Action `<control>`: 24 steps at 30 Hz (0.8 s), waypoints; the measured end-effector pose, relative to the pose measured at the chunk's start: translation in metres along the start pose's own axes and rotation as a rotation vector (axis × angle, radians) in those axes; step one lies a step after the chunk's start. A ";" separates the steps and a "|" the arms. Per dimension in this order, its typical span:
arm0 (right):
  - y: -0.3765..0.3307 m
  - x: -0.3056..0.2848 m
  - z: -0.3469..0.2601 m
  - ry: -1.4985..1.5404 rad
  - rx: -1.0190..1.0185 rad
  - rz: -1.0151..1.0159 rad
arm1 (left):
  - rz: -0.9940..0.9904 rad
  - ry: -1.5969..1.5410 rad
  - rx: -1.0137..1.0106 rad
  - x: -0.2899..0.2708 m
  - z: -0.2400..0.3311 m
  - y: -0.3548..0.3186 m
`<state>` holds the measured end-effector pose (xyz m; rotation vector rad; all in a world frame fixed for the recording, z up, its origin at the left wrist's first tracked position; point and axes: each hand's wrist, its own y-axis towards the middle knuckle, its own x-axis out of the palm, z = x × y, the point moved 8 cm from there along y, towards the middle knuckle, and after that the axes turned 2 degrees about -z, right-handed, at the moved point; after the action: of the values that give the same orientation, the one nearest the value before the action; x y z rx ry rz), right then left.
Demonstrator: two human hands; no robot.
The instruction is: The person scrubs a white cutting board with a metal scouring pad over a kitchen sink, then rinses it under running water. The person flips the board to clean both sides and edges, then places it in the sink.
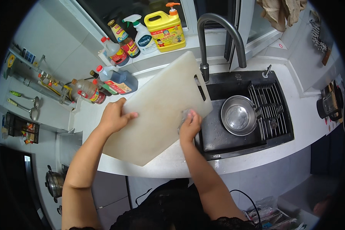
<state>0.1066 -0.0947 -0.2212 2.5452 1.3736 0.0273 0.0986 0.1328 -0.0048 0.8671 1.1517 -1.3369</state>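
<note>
A large whitish cutting board [153, 115] is held tilted over the white counter, its slotted handle end reaching over the left edge of the sink. My left hand [114, 117] grips the board's left edge, thumb on the face and the other fingers mostly hidden behind it. Against the face, near the lower right edge, my right hand [191, 126] presses a crumpled greyish scrubbing pad [183, 117], partly covered by the fingers. To the right, a round metal bowl [239, 133] rests in the black sink [214, 143].
A tall grey faucet [220, 17] arches behind the sink, with a dark drying rack [270, 115] inside at the right. Bottles, including a blue jug [122, 81], line the counter's back left. A yellow detergent jug [166, 32] and spray bottle [143, 38] stand on the sill.
</note>
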 end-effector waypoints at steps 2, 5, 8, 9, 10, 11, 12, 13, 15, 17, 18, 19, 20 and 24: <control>-0.034 0.009 -0.019 0.043 -0.076 -0.069 | 0.002 0.002 -0.011 0.000 -0.002 0.001; -0.068 0.011 -0.030 0.027 -0.134 -0.093 | -0.002 0.013 -0.014 0.002 -0.001 0.002; -0.055 -0.002 -0.003 0.069 0.032 0.000 | 0.002 -0.012 -0.008 0.002 -0.005 0.000; -0.043 -0.011 0.004 0.087 0.097 0.048 | 0.001 -0.030 -0.006 0.003 -0.007 -0.001; -0.023 -0.025 0.002 0.093 0.134 0.152 | 0.000 -0.024 0.001 0.003 -0.008 -0.001; -0.004 -0.037 0.001 0.094 0.171 0.257 | -0.003 -0.020 0.008 0.004 -0.007 -0.001; 0.009 -0.035 0.011 0.115 0.232 0.267 | -0.005 -0.013 0.024 0.003 -0.004 0.000; 0.021 -0.029 0.024 0.141 0.290 0.279 | -0.008 -0.009 0.022 0.003 -0.002 0.000; 0.022 -0.018 0.030 0.085 0.235 0.234 | -0.014 -0.002 0.019 0.004 -0.001 0.002; -0.002 -0.004 0.013 -0.085 0.013 0.126 | -0.020 -0.018 0.017 0.006 0.002 0.005; -0.020 0.000 -0.004 -0.138 -0.086 0.084 | -0.024 -0.027 0.007 0.009 0.001 0.003; -0.041 0.002 -0.025 -0.192 -0.185 0.042 | -0.023 -0.021 0.002 0.010 -0.001 0.002; -0.055 0.001 -0.040 -0.244 -0.284 0.003 | -0.020 -0.013 0.000 0.009 -0.001 0.002; -0.055 -0.004 -0.008 -0.035 -0.259 -0.129 | 0.004 0.013 0.030 0.007 0.000 -0.003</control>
<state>0.0581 -0.0669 -0.2252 2.2327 1.4163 0.1280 0.0952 0.1305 -0.0107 0.9003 1.1419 -1.3504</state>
